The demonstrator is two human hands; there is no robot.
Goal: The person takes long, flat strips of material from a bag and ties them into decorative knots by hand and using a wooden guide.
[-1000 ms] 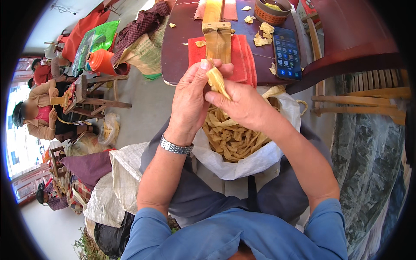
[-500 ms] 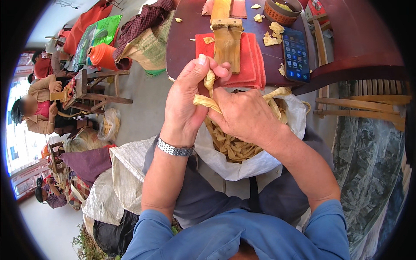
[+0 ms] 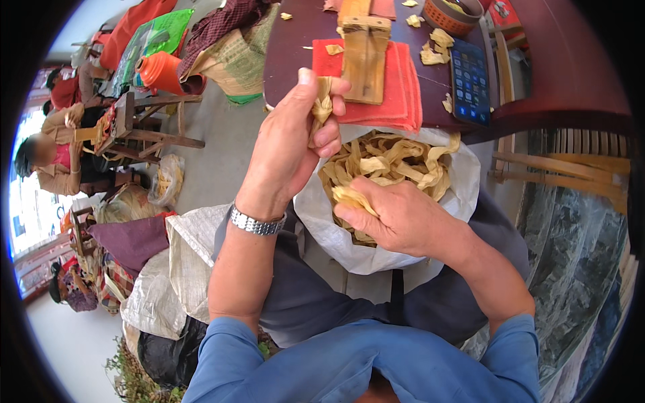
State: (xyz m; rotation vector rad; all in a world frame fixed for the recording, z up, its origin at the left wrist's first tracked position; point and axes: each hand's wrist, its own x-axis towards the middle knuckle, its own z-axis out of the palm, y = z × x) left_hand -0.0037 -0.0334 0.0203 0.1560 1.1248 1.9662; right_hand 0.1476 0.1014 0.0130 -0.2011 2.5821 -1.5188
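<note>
My left hand, with a metal-banded watch on its wrist, is raised near the table's front edge. Its thumb and fingers pinch a twisted, yellowish dried strip. Lower and to the right, my right hand closes on another bit of pale yellow strip, just above an open white woven sack. Many loose strips of the same kind fill the sack, which stands between my knees. Whether the pieces in my two hands join cannot be made out.
On the dark red table a wooden block tool rests on red cloths. A phone, scraps and a round container lie to its right. Sacks stand at left; people sit beyond.
My right hand has moved down and away from my left hand, over the sack, holding a strip. My left hand has stayed raised with the twisted strip. The view has shifted slightly.
</note>
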